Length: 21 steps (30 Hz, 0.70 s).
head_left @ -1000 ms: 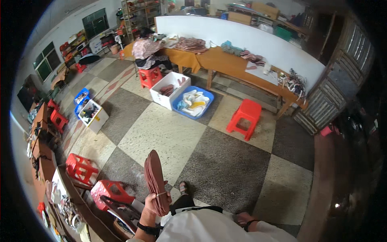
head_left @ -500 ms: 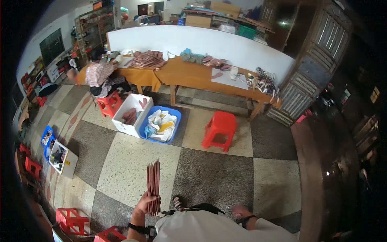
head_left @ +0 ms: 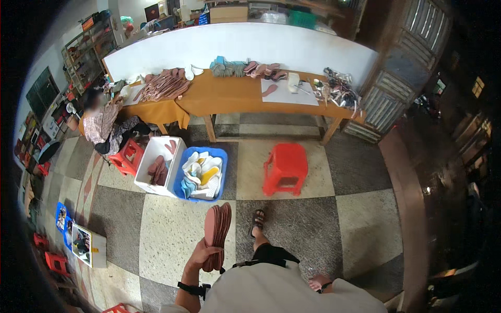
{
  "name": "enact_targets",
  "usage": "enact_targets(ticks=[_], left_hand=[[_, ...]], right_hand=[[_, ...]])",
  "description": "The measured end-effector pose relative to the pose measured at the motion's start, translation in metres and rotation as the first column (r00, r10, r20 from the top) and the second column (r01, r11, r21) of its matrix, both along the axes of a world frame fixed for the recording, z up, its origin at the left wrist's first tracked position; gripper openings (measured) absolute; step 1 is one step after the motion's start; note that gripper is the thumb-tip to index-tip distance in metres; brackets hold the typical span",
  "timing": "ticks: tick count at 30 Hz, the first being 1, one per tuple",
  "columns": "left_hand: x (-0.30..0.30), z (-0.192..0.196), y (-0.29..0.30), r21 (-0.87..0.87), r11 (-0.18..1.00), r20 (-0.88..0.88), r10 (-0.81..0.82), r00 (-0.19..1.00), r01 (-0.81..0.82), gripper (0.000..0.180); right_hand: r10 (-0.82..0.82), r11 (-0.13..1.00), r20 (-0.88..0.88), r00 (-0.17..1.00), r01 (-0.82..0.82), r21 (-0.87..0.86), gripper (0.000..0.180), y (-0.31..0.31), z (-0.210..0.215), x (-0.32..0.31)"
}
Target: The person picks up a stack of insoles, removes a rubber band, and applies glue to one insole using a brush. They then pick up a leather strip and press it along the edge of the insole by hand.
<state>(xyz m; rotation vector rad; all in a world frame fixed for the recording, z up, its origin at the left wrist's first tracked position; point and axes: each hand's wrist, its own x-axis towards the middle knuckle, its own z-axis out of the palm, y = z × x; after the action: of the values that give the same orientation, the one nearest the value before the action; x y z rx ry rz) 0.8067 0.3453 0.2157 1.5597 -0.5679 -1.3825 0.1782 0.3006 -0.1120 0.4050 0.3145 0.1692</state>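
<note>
From where I stand, the person's left forearm (head_left: 189, 276) rises from the lower edge, left of the picture's middle, bent up in front of the body. A dark band circles the left wrist (head_left: 194, 289). Above it, the left hand (head_left: 201, 255) is raised just below the centre, closed in a grip, with its digits reaching across toward the right. The right hand (head_left: 316, 282) hangs low at the bottom, right of centre, well apart from the left and close to the body's side; its right wrist (head_left: 326, 287) wears a dark band too. I cannot make out how its fingers are curled.
</note>
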Motion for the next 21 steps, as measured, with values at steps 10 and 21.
enact_targets(ticks=[10,21], left_hand=[[0.117,-0.048,-0.158,0.283,0.957,0.032,0.055,0.998,-0.062,0.027],[0.226,-0.055,-0.395,0.281,0.959,0.504,-0.187,0.843,0.045,0.065]], right_hand=[[-0.447,0.589,-0.730,0.517,-0.444,-0.675,0.015,-0.266,0.043,0.131],[-0.432,0.254,-0.801,0.414,-0.797,-0.549,0.024,-0.471,0.092,0.236]])
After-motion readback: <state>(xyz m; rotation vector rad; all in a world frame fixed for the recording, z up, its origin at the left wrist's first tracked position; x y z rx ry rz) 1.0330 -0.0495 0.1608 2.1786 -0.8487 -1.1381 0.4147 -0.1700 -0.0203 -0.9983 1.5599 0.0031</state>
